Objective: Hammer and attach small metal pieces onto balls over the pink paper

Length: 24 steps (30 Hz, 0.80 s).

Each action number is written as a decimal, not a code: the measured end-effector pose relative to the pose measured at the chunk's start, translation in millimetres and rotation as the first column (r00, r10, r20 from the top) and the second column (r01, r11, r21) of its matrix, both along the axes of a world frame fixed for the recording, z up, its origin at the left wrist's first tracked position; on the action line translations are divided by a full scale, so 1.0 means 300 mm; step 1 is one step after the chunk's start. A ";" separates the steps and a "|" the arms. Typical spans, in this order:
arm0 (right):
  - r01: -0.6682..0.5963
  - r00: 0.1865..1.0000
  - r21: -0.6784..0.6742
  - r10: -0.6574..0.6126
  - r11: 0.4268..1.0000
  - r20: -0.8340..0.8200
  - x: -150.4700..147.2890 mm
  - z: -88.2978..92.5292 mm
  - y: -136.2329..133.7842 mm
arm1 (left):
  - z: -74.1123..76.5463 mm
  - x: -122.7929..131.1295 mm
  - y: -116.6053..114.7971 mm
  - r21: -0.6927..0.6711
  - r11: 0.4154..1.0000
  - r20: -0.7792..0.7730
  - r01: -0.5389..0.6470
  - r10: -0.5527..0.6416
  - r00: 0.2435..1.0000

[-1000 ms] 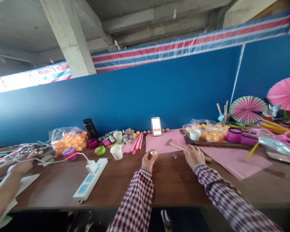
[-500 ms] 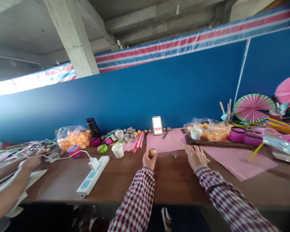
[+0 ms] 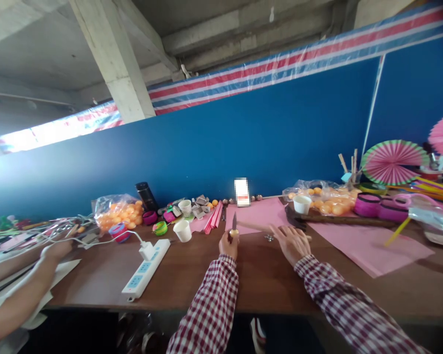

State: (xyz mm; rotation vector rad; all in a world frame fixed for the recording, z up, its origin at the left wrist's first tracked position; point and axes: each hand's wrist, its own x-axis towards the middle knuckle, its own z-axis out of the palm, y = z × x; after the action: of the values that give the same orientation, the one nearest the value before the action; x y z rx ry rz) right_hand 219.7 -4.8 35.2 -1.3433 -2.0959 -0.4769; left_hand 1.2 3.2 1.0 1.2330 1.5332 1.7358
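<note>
My left hand (image 3: 227, 246) is closed around a small round object (image 3: 235, 233) with a shiny, yellowish top, held just above the table. In my right hand (image 3: 291, 243) is a hammer (image 3: 235, 221) with a pale wooden handle, blurred by motion. Its narrow dark head is over the round object; I cannot tell whether they touch. The fingers of my right hand look fairly straight over the handle, whose end shows past the palm. Between my hands lies a cluster of small metal pieces (image 3: 268, 238). Pink paper (image 3: 260, 214) is spread beyond them.
A power strip (image 3: 146, 270) and a paper cup (image 3: 182, 231) stand to the left, before a bag of orange balls (image 3: 118, 214). Another cup (image 3: 301, 204) and purple tape rolls (image 3: 365, 204) are on the right. A co-worker's arm (image 3: 33, 280) reaches in at far left.
The hammer head has swung left, from over the pink paper to over the round object. My right hand has shifted slightly left; my left hand stays nearly in place.
</note>
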 end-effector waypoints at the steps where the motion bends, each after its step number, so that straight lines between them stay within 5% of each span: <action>1: 0.003 1.000 -0.004 -0.003 1.000 -0.003 -0.002 -0.003 0.002 | 0.000 0.000 0.001 -0.002 1.000 0.020 0.003 -0.003 1.000; 24: 0.021 1.000 0.071 -0.020 0.997 -0.010 -0.017 -0.008 -0.003 | -0.013 -0.003 0.005 0.044 0.999 0.047 -0.001 -0.001 0.999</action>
State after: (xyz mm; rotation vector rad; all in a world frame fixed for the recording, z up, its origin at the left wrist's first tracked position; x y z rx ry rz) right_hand 214.6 -5.7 32.9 -1.3252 -2.0405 -0.5476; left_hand 0.4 4.5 -3.0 1.2045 1.4751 1.7944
